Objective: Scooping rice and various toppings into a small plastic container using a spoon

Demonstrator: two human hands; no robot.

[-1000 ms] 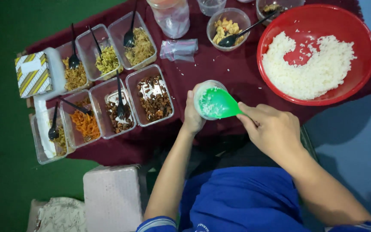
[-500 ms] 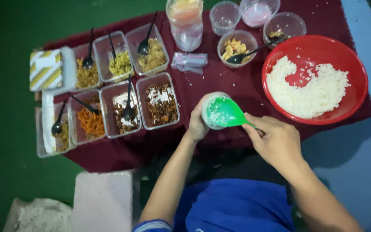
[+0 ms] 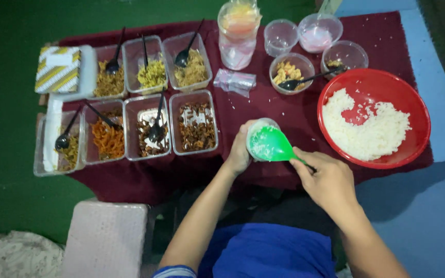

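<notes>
Far left, back row: one box (image 3: 57, 69) with yellow and white diagonal stripes, lying on a clear tray.

Clear rectangular tubs on the dark red cloth (image 3: 130, 180): seven counted. Back row, three: brownish shreds (image 3: 108, 82), yellow-green crumble (image 3: 152, 76), tan shreds (image 3: 193, 69). Front row, four: olive shreds (image 3: 68, 149), orange strips (image 3: 108, 140), dark brown mix with a white patch (image 3: 149, 135), brown chunks (image 3: 198, 126). Black spoons: six stand in these tubs (the brown-chunk tub has none), and a seventh spoon (image 3: 310, 79) lies across the round cups.

Centre back: one tall clear jar (image 3: 239, 32) with orange and pink contents; beside it a small crumpled clear bag (image 3: 237, 81).

Round clear cups at back right: four. One looks empty (image 3: 280, 36), one holds pink stuff (image 3: 317, 37), one holds yellow pieces (image 3: 290, 72), one holds a little dark matter (image 3: 343, 56).

Front centre: left hand (image 3: 239, 152), fingers wrapped around a small clear cup (image 3: 261, 138) just off the table's front edge. Right hand (image 3: 328, 180), fingers closed on the handle of a green rice paddle (image 3: 271, 145); its blade covers the cup mouth and carries white grains.

Far right: one large red bowl (image 3: 413, 103), partly filled with white rice (image 3: 369, 131).
</notes>
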